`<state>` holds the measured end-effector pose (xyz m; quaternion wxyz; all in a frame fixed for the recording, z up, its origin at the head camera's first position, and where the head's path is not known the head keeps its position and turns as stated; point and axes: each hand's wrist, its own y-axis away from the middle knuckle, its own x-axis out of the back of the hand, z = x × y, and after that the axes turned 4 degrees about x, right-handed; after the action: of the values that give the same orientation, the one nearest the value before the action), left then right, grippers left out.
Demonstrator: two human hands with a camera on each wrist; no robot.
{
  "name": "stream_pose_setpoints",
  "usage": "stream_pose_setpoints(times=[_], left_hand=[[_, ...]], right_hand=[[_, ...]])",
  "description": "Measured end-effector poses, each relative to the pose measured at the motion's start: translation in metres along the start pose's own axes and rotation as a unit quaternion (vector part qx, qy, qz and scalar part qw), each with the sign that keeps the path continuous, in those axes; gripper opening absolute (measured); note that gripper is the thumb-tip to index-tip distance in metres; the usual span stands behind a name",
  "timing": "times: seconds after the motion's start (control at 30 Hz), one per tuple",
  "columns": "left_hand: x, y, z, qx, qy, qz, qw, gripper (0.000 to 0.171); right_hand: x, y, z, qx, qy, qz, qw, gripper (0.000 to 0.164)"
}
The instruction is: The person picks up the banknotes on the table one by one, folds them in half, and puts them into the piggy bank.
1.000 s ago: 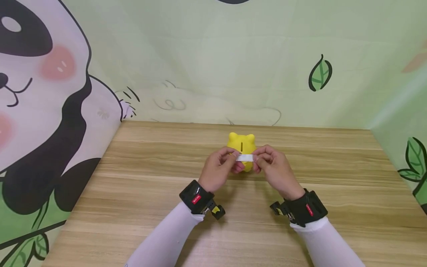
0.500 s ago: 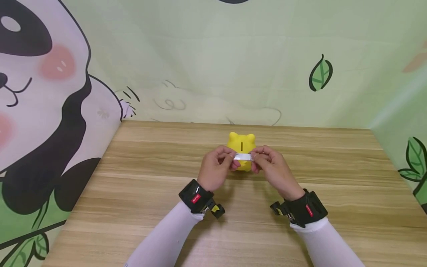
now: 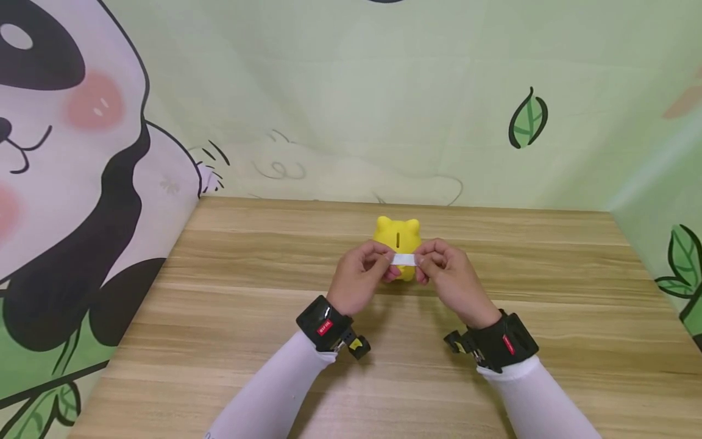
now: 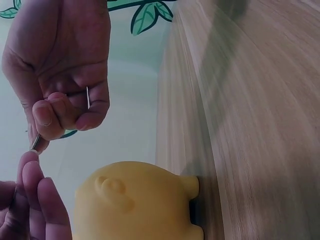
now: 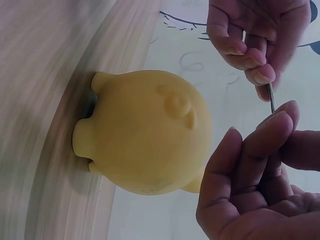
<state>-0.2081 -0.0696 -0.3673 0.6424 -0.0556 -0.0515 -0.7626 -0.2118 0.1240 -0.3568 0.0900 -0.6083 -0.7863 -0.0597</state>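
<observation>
A yellow piggy bank (image 3: 398,228) with a slot in its top stands on the table, its ears toward the wall. Above its near end, a small white strip (image 3: 404,260) is stretched between the two hands. My left hand (image 3: 359,274) pinches the strip's left end between thumb and fingers. The other end is pinched by my right hand (image 3: 452,280). Both wrist views show the strip (image 5: 271,97) edge-on, thin and clear of the piggy bank (image 5: 145,130); its material cannot be told. The fingertips cover both of its ends.
The wooden table (image 3: 247,262) spreads around the piggy bank. Close behind it rises a pale green printed wall (image 3: 351,122), with a panda picture (image 3: 123,201) on the left side. Each wrist wears a black camera band (image 3: 501,341).
The hands and strip shift slightly left, then back right. The strip's face looked shinier half a second ago and is matte white now. The piggy bank stays in place.
</observation>
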Motion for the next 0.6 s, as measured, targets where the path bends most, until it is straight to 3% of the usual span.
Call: stream_pose_setpoints(times=[0.37, 0.6], left_hand=[[0.0003, 0.0002, -0.0010, -0.010, -0.014, 0.018, 0.9997, 0.013], [0.0002, 0.0002, -0.0009, -0.003, -0.013, -0.001, 0.9999, 0.016]], right_hand=[[-0.0028, -0.0009, -0.0008, -0.019, -0.012, -0.013, 1.000, 0.022], [-0.0018, 0.0003, -0.0015, -0.013, -0.005, -0.016, 1.000, 0.015]])
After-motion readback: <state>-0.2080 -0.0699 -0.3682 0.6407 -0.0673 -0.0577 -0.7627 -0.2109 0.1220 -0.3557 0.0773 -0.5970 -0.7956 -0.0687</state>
